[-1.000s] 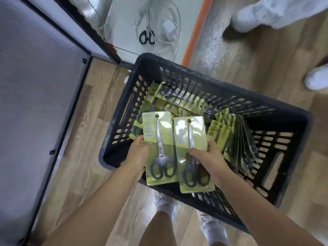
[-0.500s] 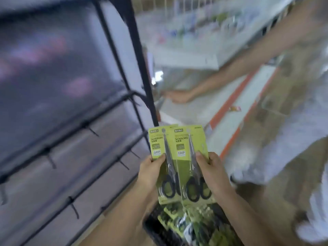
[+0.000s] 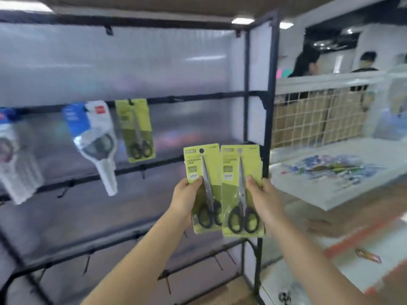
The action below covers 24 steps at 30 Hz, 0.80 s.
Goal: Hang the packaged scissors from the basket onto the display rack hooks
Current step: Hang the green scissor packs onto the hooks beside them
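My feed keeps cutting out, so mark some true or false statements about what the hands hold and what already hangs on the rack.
1. Each hand holds one green scissors pack. True: the left hand grips the left pack and the right hand grips the right pack.
2. Both held packs already hang on hooks. False: they are held up in front of the display rack, clear of its hooks.
3. A matching green pack already hangs on the rack. True.
4. The held scissors point blades down. False: blades point up, black handles at the bottom.
5. The blue and white package hangs right of that hung green pack. False: left.
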Tool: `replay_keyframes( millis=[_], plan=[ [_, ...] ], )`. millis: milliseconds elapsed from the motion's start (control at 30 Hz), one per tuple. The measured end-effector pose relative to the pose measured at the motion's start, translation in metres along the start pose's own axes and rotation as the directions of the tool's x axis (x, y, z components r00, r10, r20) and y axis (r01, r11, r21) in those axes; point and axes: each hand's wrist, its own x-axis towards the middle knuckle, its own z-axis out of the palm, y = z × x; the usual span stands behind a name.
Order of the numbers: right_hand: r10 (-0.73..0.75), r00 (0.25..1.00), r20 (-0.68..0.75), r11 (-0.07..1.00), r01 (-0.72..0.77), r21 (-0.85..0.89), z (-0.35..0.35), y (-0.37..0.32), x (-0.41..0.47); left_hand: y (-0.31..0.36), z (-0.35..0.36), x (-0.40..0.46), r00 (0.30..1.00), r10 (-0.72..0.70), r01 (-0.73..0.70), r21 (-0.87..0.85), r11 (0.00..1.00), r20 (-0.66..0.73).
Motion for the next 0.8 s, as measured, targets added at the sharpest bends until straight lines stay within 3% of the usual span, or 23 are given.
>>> replay_keyframes(
  millis=[333, 633, 800],
  plan=[
    [-0.03, 0.973, 0.228, 1.0, 0.028, 0.01, 0.096, -0.042, -0.011, 0.026, -0.102, -0.007, 0.978, 0.022, -0.041, -0.085, 0.996, -0.206],
    [-0.235, 0.937, 0.26, 0.97, 0.208, 0.126, 0.156, -0.113, 0.026, 0.092, -0.161, 0.004, 0.925, 0.214, -0.234, -0.027, 0.972, -0.314],
    [-0.27, 0.93, 0.251, 0.959, 0.237, 0.157, 0.178, -0.131, 0.045, 0.106, -0.185, 0.007, 0.904, 0.233, -0.26, -0.029, 0.965, -0.358]
  ],
)
